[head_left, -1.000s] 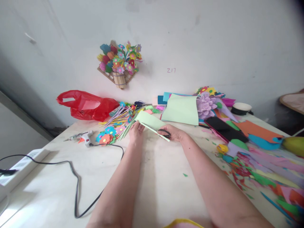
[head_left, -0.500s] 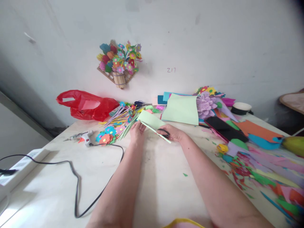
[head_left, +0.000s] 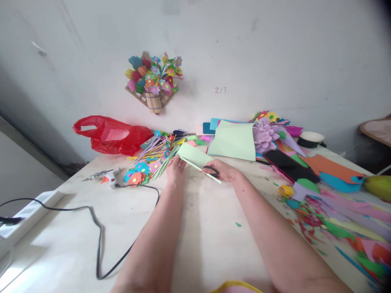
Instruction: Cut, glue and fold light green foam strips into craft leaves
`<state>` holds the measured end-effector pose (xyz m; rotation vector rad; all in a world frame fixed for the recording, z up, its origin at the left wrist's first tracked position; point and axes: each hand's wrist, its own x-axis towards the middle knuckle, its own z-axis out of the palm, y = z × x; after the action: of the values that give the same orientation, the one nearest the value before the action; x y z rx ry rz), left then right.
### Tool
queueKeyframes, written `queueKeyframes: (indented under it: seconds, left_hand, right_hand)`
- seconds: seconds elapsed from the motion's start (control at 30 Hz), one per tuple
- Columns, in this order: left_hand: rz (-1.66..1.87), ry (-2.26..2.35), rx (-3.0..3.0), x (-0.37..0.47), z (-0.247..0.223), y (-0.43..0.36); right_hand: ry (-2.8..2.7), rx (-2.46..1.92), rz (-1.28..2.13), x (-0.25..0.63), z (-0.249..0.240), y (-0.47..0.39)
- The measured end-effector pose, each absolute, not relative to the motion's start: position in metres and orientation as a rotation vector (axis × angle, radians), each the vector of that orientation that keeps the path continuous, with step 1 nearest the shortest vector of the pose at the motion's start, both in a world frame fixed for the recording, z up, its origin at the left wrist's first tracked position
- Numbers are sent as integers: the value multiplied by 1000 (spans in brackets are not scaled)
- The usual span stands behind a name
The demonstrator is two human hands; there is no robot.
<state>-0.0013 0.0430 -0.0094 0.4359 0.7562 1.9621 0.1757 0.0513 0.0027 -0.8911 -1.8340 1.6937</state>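
My left hand (head_left: 176,167) pinches the left end of a pale green sheet (head_left: 194,154), held just above the table. My right hand (head_left: 224,171) is closed around black-handled scissors (head_left: 211,170), whose blades lie along the sheet's near edge. A narrow pale green strip (head_left: 216,179) hangs partly cut from that edge and sticks out below the scissors. Beside my left hand lies a bundle of thin green strips (head_left: 161,167). A larger pale green sheet (head_left: 233,140) rests behind my right hand.
Left are a glue gun (head_left: 113,178) with a black cord, a power strip (head_left: 33,205), flower cutouts (head_left: 136,178) and a red plastic bag (head_left: 114,136). Right lie a phone (head_left: 290,166), a purple flower (head_left: 265,135) and colourful scraps (head_left: 314,211). A flower basket (head_left: 153,101) hangs on the wall.
Both hands hold nearly the same place. The sheet, strip and scissors have shifted very slightly to the right.
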Motion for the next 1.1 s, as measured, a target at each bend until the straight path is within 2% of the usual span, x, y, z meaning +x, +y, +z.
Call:
queueKeyframes:
  seconds: [0.23,1.1]
  left_hand:
    - [1966,744,434,-2,-11,44]
    - [1951,748,466,1,-11,43]
  right_hand:
    - [-1750,-878,1771,177,5,49]
    - [-1796,-872,1716,174,2,51]
